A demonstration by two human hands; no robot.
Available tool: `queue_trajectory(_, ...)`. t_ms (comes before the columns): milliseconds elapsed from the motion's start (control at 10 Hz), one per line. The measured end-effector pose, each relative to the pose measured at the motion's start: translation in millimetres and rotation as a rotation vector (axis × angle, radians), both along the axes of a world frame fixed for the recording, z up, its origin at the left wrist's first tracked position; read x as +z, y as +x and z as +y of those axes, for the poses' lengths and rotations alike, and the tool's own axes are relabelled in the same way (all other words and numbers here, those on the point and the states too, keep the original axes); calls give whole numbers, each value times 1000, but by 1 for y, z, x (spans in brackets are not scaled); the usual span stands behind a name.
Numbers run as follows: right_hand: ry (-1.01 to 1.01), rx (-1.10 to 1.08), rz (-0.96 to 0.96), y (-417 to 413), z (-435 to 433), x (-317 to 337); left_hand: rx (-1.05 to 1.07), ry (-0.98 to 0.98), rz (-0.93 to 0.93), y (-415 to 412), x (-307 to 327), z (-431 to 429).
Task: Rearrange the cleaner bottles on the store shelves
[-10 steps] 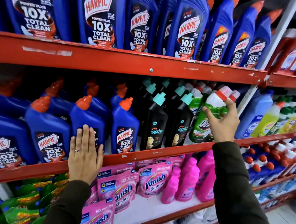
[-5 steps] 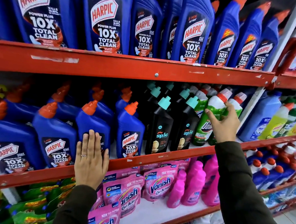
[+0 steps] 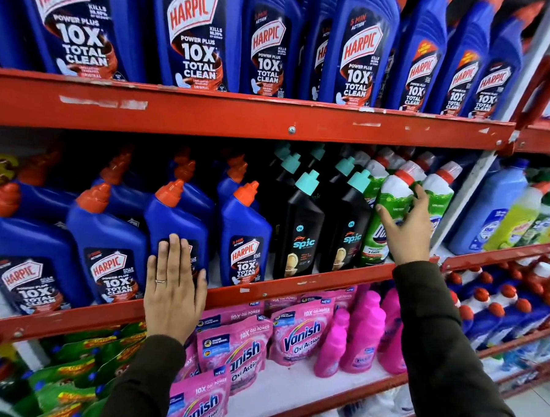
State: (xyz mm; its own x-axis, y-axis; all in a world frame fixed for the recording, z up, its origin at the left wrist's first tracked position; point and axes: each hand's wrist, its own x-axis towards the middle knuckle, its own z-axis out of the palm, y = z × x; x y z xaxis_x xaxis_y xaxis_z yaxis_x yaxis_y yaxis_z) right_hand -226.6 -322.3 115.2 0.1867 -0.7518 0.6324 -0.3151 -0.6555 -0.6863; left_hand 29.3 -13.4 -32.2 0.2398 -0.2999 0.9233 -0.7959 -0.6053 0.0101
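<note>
On the middle red shelf (image 3: pixel 298 284) stand blue Harpic bottles with orange caps, black Spic bottles (image 3: pixel 303 229) with teal caps, and green-and-white bottles with red caps. My left hand (image 3: pixel 173 292) lies flat, fingers together, against the front of one blue Harpic bottle (image 3: pixel 177 216) and overlaps the shelf lip. My right hand (image 3: pixel 408 231) wraps the front green-and-white bottle (image 3: pixel 392 195), thumb on its left side and fingers on its right. That bottle stands upright beside the black ones.
Large blue Harpic bottles fill the upper shelf (image 3: pixel 240 117). Below are pink Vanish pouches (image 3: pixel 299 334), pink bottles (image 3: pixel 362 334) and green pouches (image 3: pixel 77 376). A white upright post (image 3: pixel 469 193) divides off the right bay with a light blue bottle (image 3: pixel 490 213) and yellow-green ones.
My right hand has brought the green-and-white bottle down from a raised tilt to upright in its row. My left hand stays flat on the blue bottle. The view has shifted slightly.
</note>
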Motion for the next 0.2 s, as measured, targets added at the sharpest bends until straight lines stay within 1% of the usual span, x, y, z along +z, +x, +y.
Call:
queue_trajectory(100,-15,12,-25,2,11,-8,18,22,12,-2,5,2)
queue_trajectory(200,-88,-39,-75,12,23,-24,57,11,14,-4,6,-1)
